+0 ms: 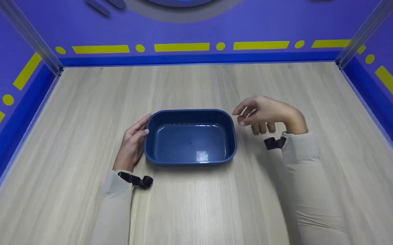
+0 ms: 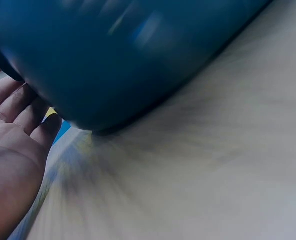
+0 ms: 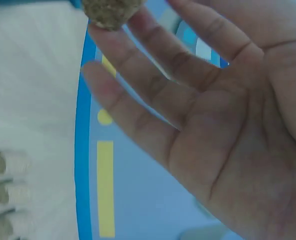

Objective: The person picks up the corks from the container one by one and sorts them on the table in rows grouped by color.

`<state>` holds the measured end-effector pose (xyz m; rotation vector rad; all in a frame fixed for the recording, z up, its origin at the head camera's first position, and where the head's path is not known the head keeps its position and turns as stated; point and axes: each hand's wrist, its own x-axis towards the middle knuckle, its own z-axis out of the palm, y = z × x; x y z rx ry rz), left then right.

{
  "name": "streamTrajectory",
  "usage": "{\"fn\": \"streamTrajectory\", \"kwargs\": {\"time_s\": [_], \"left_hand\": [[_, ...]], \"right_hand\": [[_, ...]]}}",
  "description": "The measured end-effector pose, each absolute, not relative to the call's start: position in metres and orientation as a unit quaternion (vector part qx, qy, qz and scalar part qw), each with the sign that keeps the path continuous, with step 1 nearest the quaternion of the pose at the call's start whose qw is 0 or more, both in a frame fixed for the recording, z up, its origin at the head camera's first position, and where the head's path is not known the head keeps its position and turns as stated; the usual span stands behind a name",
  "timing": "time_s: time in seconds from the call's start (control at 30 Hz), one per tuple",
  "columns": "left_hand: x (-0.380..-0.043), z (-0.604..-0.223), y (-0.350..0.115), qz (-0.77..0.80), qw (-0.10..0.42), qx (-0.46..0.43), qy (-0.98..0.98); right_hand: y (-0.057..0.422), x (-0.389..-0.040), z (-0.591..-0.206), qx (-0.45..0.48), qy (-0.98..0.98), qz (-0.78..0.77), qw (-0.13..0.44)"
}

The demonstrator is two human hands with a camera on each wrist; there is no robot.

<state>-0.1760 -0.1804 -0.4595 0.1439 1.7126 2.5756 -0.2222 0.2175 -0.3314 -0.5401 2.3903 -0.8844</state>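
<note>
A deep blue plastic container with rounded corners stands on the table, its inside bare. My left hand holds its left side, thumb at the rim and fingers along the outer wall; the left wrist view shows those fingers under the rim. Just beyond the right rim, my right hand pinches a small brown cork-like piece in its fingertips. The piece's rough, speckled surface shows close up in the right wrist view. Beneath that hand stand several similar brown pieces, partly hidden by it.
The pale wood-grain table is bounded at the back by a purple wall with yellow dashes and dots. Side walls of the same pattern rise left and right, with metal corner posts. Dark cameras are strapped on both wrists.
</note>
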Motion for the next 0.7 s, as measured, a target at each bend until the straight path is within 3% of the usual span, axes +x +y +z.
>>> {"fn": "streamTrajectory", "kwargs": {"time_s": [0.17, 0.7], "left_hand": [[-0.175, -0.46, -0.18, 0.836, 0.021, 0.047, 0.546], [-0.175, -0.461, -0.18, 0.84, 0.02, 0.044, 0.54]], "right_hand": [[0.24, -0.217, -0.338, -0.194, 0.877, -0.356, 0.258], [0.295, -0.209, -0.367, -0.202, 0.897, -0.359, 0.162]]}}
